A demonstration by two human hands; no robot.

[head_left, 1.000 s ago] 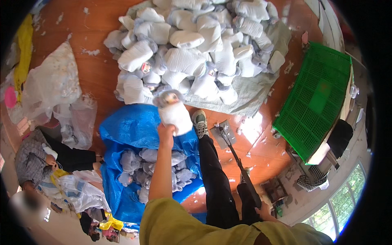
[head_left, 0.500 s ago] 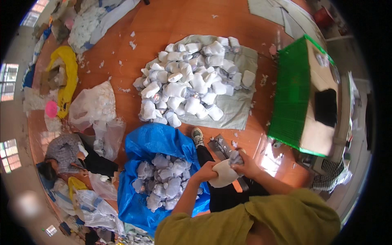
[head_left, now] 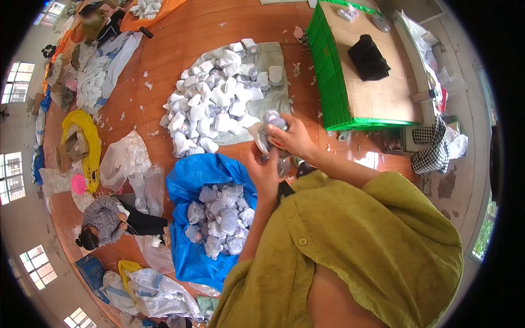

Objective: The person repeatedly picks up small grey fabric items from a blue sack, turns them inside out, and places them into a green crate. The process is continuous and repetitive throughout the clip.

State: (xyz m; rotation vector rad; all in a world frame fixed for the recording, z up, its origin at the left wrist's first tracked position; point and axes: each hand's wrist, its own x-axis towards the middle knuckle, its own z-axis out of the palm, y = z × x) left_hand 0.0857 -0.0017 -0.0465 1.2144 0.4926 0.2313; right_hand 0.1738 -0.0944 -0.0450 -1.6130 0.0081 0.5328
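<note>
Holding a small, soft grey plush piece [head_left: 272,116] in both bare hands, out in front of a crinkled olive-green shirt [head_left: 339,218] and above the floor [head_left: 235,16]. Gripping it from one side with the right hand [head_left: 294,138], with bent fingers closed over the fabric. Pressing against its lower edge with the left hand [head_left: 263,170], with curled fingers and only a narrow gap, filled by the plush. Rounded and fuzzy on top, greyish-white lower down, with a small reddish-orange patch beside the right fingers. Partly covered and blurred, so cannot tell the full outline.

Just left of the left forearm, spread wide open: a shiny, wrinkled blue plastic sack [head_left: 185,169], loaded with lumpy, rounded grey plush pieces [head_left: 227,218]. Farther off, heaped on a creased pale cloth [head_left: 273,98]: smooth white bundles [head_left: 210,98], pillow-shaped, with bits of grey between. Underfoot, reddish-brown and glossy, dotted with wispy white fluff [head_left: 149,85].

Over to the right, a green plastic crate [head_left: 328,87] with latticed walls, topped by flat tan cardboard [head_left: 377,98] and a crumpled black item [head_left: 369,59]. To the left, a crinkled translucent bag [head_left: 126,161], near a seated person [head_left: 104,218] in a checked top.
</note>
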